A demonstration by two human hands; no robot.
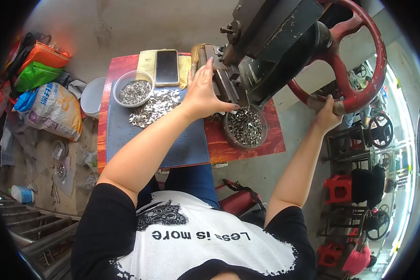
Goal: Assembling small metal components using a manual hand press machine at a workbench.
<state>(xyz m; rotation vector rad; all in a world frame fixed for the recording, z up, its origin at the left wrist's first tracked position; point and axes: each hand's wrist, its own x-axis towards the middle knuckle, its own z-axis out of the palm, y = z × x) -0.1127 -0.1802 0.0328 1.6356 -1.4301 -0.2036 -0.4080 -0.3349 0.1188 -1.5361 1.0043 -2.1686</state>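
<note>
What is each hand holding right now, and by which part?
The right hand grips the red handwheel at its lower rim. The left hand rests against the press; any small piece under its fingers can't be told.

Your right hand [329,116] grips the red-painted metal handwheel [359,56], chipped and worn. Shiny metal clips [155,107] lie on matt blue woven cloth [182,144]; desk [247,149] glossy red-lacquered wood.

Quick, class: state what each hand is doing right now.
Left hand: open, fingers at the press.
Right hand: closed on the red handwheel.
</note>
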